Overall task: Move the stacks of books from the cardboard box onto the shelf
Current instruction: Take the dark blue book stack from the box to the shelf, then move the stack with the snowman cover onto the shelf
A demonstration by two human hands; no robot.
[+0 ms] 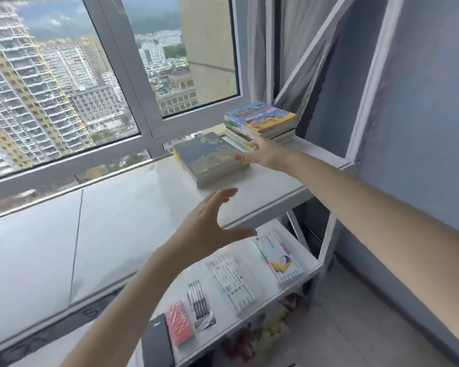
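Observation:
A dark blue book stack (210, 160) lies flat on the white top shelf (265, 192) by the window. Behind it to the right stands a taller stack topped by a colourful cartoon book (263, 116). My right hand (260, 154) reaches between the two stacks, fingers spread, at the right edge of the dark stack and holding nothing. My left hand (210, 229) hovers open in front of the shelf's edge, apart from the books. The cardboard box is out of view.
The lower shelf (310, 268) carries a pen pack (200, 303), a red packet (179, 323), a dark notebook (157, 343) and two card packs. A grey windowsill (64, 250) stretches left under the window. The blue wall and white shelf frame (366, 83) close off the right side.

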